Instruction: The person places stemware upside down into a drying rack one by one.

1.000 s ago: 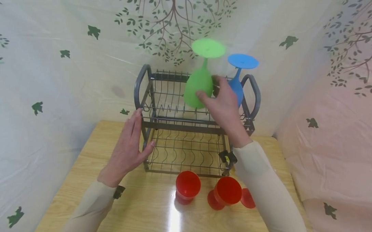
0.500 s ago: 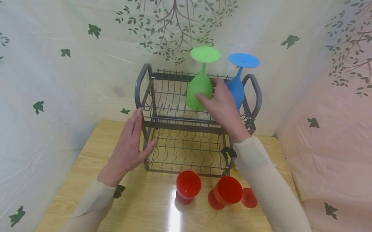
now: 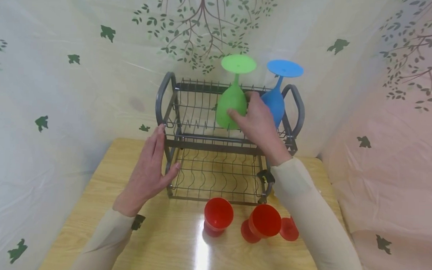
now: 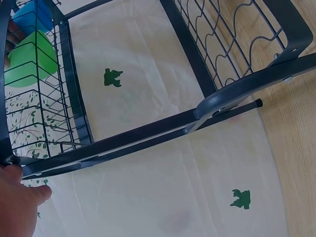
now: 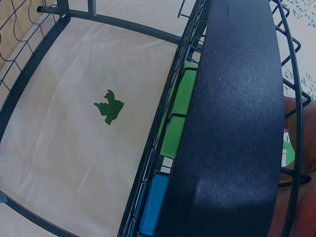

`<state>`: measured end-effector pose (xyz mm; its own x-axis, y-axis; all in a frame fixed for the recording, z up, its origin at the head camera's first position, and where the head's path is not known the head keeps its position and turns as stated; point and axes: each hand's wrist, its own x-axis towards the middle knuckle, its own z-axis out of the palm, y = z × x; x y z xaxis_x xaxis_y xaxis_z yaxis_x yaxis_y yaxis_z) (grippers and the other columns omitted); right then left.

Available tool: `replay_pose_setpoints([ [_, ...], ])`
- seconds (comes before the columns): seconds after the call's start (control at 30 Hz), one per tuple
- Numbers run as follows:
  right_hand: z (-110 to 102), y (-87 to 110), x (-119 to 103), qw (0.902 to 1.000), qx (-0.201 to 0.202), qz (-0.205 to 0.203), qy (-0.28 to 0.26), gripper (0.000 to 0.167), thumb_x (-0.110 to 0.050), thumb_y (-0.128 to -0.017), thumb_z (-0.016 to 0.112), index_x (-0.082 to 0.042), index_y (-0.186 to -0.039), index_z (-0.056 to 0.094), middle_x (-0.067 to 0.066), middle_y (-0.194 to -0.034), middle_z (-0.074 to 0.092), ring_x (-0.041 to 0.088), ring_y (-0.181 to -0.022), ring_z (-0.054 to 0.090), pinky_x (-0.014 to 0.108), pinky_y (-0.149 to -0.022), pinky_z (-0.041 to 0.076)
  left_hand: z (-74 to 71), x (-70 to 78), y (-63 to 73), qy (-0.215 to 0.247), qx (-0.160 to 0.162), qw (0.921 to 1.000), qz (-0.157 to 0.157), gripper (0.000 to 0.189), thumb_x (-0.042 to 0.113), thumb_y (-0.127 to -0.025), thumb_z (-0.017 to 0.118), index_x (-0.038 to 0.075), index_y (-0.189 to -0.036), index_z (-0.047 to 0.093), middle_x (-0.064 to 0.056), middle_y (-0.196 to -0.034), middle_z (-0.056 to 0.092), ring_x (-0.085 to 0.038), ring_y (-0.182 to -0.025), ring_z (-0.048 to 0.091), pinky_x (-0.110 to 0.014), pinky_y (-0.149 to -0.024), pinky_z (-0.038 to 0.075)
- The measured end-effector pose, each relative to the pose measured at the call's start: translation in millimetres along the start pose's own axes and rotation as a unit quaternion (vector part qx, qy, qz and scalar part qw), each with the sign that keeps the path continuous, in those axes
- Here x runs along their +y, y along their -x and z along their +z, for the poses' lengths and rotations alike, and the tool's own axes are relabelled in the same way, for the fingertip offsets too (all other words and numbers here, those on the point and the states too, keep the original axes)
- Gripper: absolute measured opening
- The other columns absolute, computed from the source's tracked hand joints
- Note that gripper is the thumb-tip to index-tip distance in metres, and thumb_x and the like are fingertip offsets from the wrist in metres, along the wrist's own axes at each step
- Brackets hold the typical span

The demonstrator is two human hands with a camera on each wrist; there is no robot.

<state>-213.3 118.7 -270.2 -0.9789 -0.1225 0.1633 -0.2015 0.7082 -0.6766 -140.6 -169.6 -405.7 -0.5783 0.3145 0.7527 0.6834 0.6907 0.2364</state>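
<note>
My right hand holds a green wine glass by its bowl, thumb in front. The glass stands upside down in the upper tier of a dark two-tier dish rack. Just right of that hand, an upside-down blue wine glass leans in the same tier. Through the rack's wires, the left wrist view shows the green bowl and part of the blue one. My left hand, fingers straight, touches the rack's left front corner. In the right wrist view, the rack's broad bar hides most of my right hand.
Red goblets stand on the wooden table before the rack: one upright, another to its right. A further red piece is partly behind my right sleeve. The lower tier is bare wire. A patterned sheet hangs behind.
The green wine glass has come down slightly into the upper tier with my right hand, then stayed there. My left hand keeps its place on the rack.
</note>
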Motion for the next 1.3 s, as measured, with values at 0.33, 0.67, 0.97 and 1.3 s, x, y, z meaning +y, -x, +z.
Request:
replay_pose_setpoints([
  [0.33,0,4.3,-1,0.9995,0.019,-0.005,0.024,0.082,-0.039,-0.098,0.070,0.002,-0.158,0.031,0.022,-0.153,0.048,0.035,-0.128,0.058,0.047,-0.097,0.057,-0.4,0.2,0.2,-0.004,0.003,0.9999,0.009,0.088,0.051,-0.105,0.045,-0.003,-0.163,0.008,-0.033,-0.162,0.024,-0.044,-0.151,0.027,-0.051,-0.126,0.023],
  [0.67,-13,30.4,1,0.9976,0.051,-0.047,0.004,0.074,-0.056,-0.102,0.055,-0.015,-0.160,0.035,0.003,-0.161,0.043,0.024,-0.143,0.045,0.049,-0.113,0.043,-0.5,-0.2,-0.9,0.000,-0.003,1.0000,0.009,0.088,0.049,-0.104,0.047,0.002,-0.165,0.004,-0.032,-0.163,0.022,-0.043,-0.151,0.026,-0.052,-0.126,0.022],
  [0.97,-26,60.3,13,0.9904,0.101,-0.079,-0.053,0.064,-0.053,-0.102,0.055,-0.018,-0.155,0.045,-0.002,-0.158,0.047,0.028,-0.141,0.047,0.052,-0.115,0.041,0.6,-0.4,-0.4,-0.004,0.002,0.9998,0.017,0.088,0.049,-0.105,0.046,0.003,-0.165,0.002,-0.034,-0.162,0.023,-0.047,-0.151,0.025,-0.053,-0.126,0.021],
  [1.3,-32,98.1,30,0.9769,0.147,-0.098,-0.120,0.053,-0.040,-0.103,0.057,-0.022,-0.153,0.050,-0.006,-0.156,0.048,0.022,-0.142,0.046,0.055,-0.115,0.041,4.1,1.5,0.1,0.012,0.010,0.9999,0.006,0.087,0.049,-0.105,0.047,0.004,-0.165,0.002,-0.032,-0.164,0.021,-0.044,-0.153,0.021,-0.052,-0.126,0.020],
])
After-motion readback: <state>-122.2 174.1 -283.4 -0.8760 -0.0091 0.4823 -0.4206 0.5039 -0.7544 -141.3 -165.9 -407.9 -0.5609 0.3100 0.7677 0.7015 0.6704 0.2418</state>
